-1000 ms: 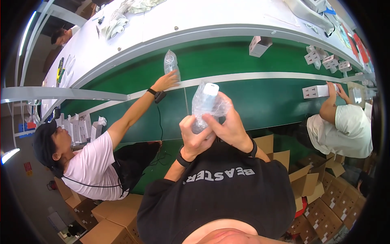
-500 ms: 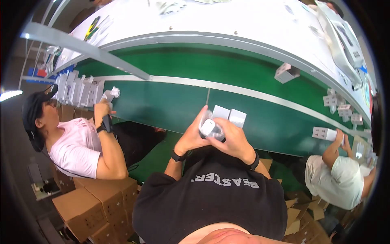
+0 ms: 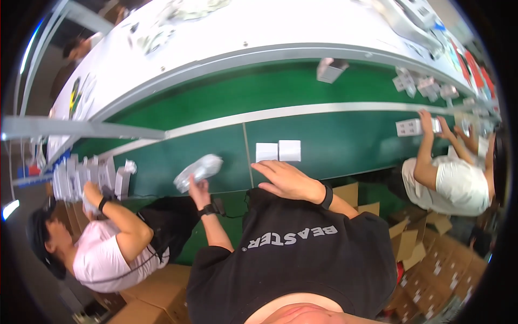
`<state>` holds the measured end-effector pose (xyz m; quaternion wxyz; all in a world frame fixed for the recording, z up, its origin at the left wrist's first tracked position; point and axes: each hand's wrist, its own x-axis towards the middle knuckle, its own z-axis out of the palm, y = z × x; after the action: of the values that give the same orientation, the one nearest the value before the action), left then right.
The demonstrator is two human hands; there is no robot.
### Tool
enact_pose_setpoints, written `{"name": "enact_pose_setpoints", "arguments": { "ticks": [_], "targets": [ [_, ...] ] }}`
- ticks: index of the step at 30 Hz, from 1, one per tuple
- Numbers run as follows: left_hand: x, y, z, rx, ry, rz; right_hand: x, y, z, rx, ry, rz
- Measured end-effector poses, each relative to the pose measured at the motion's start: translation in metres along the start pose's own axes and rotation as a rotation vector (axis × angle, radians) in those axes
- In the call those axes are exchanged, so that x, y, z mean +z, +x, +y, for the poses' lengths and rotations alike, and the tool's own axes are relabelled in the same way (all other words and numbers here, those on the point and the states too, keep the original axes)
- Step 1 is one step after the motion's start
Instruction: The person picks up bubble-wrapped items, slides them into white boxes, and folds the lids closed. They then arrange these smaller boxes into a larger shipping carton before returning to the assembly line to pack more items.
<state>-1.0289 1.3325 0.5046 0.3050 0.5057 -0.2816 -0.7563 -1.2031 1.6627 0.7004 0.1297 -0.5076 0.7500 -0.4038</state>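
Note:
My left hand (image 3: 200,196) reaches to the left with its fingers closed on the near side of a clear plastic bag (image 3: 199,171). Something pale is inside the bag, too blurred to name. Over the near edge of the green bench, my right hand (image 3: 288,181) has its fingers stretched out and holds nothing. Just beyond its fingertips, two small white boxes (image 3: 266,152) sit side by side on the green bench top (image 3: 334,135).
A co-worker in pink (image 3: 116,251) sits at the left by a row of white boxes (image 3: 89,178). Another in white (image 3: 448,181) handles a white box (image 3: 408,127) at the right. A raised white shelf (image 3: 280,27) runs beyond the bench; cardboard boxes (image 3: 437,264) stand behind.
My hands have parted. The left has carried the bagged white item leftward; the right has let go and opened near the two white boxes. The view has turned.

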Motion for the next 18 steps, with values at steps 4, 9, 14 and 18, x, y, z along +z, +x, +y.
{"name": "enact_pose_setpoints", "arguments": {
  "ticks": [4, 9, 14, 18],
  "targets": [
    [-0.075, 0.129, 0.018, -0.111, -0.474, 0.288, -0.010, -0.029, 0.016, 0.146, -0.019, 0.056],
    [-0.060, 0.193, 0.042, 0.110, -0.328, 0.347, -0.021, -0.074, 0.029, 0.449, 0.080, 0.285],
    [-0.061, 0.225, 0.049, 0.487, 0.958, 0.404, -0.052, -0.119, 0.051, 0.723, 0.092, 0.470],
    [-0.046, 0.254, 0.064, 0.355, 0.422, 0.272, -0.047, -0.172, 0.096, 0.955, -0.047, 0.565]
  ]
}}
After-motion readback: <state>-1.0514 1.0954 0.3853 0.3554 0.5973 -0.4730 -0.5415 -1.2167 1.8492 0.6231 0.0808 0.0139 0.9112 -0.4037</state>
